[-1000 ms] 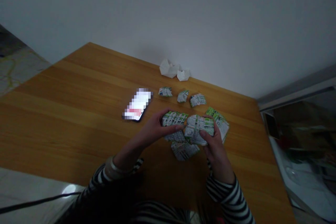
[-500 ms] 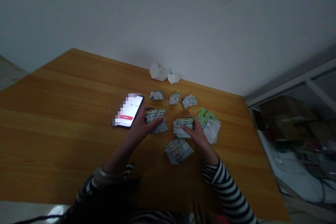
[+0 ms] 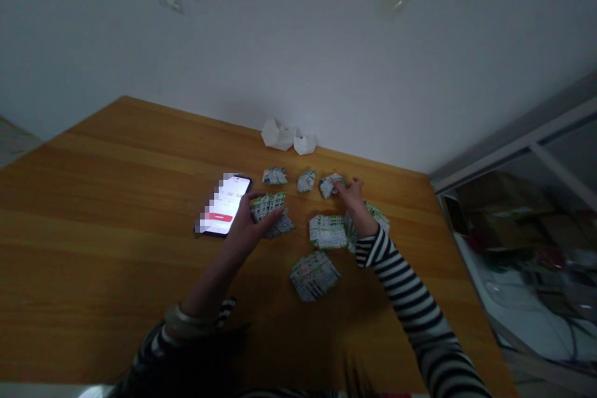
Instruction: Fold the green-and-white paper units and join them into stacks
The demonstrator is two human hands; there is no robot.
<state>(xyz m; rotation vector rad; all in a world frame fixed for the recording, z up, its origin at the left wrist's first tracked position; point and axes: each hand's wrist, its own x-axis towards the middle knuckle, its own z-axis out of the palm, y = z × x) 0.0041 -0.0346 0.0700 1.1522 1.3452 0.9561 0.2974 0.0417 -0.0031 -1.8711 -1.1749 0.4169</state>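
Note:
My left hand point(image 3: 249, 224) is closed around a folded piece of printed green-and-white paper point(image 3: 269, 204), with the thumb along its near side. Just under it lies another folded paper piece point(image 3: 281, 227), partly covered. My right hand point(image 3: 353, 196) reaches over to a small folded paper piece point(image 3: 329, 185) in the back row; a fingertip overlaps its right edge, and the fingers are apart. Below that hand rests a wider folded piece point(image 3: 328, 231). A stack of printed papers point(image 3: 379, 216) is partly hidden behind the right wrist. Nearest me is a larger folded piece point(image 3: 314, 275).
Two more small folded pieces point(image 3: 275, 175) point(image 3: 306, 181) sit in the back row. White folded papers point(image 3: 278, 135) stand by the wall. A lit phone point(image 3: 228, 205) lies left of my left hand. A shelf point(image 3: 517, 298) with clutter borders the wooden table point(image 3: 116, 211) on the right.
My right hand has let go of the wider folded piece and moved away from me to the back-row piece. My left hand keeps its hold. The view has shifted slightly.

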